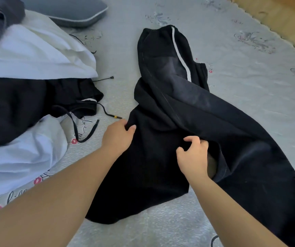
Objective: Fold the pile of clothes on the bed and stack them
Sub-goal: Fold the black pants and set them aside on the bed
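Across the bed (232, 72), with its grey patterned sheet, black track trousers (169, 107) with a white side stripe lie spread and twisted, one leg running up toward the far side and another sweeping off to the lower right. At the left sits the unfolded pile (27, 82): white garments, a black drawstring piece, something dark grey on top; a grey pillow (68, 13) lies beyond it. No folded stack shows anywhere, so the task looks barely begun.

The left hand (118, 134) pinches the trousers' left edge between thumb and fingers. The right hand (193, 154) has its fingers curled into a bunch of cloth near the middle, gripping it.

To do this step well, I would first pull the two grips apart to take out the twist, lay one leg squarely over the other with the stripe along the outer edge, and smooth the bunched middle flat before folding lengthwise. Folding over the present wrinkles would likely give a lumpy, unstable base for stacking.
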